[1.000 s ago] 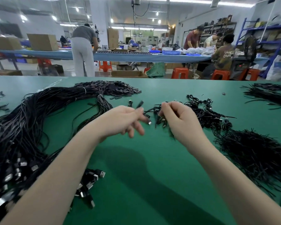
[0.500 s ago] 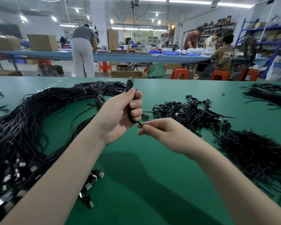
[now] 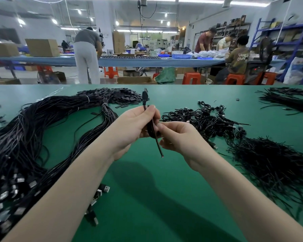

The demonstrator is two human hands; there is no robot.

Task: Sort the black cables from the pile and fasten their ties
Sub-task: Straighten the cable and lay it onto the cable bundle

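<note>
A coiled black cable (image 3: 151,127) is being gripped above the green table (image 3: 147,198) by the left hand (image 3: 131,127), whose fingers are being kept curled round it, with its USB plug (image 3: 145,95) being held upright above the fist. The cable's loose tie end (image 3: 159,147) (a thin strip hanging down below the fist) is being pinched near its top by the right hand (image 3: 178,138). A big cable pile (image 3: 33,137) is being left lying to the left, and smaller coiled cables (image 3: 203,119) and a heap of ties (image 3: 273,163) to the right.
</note>
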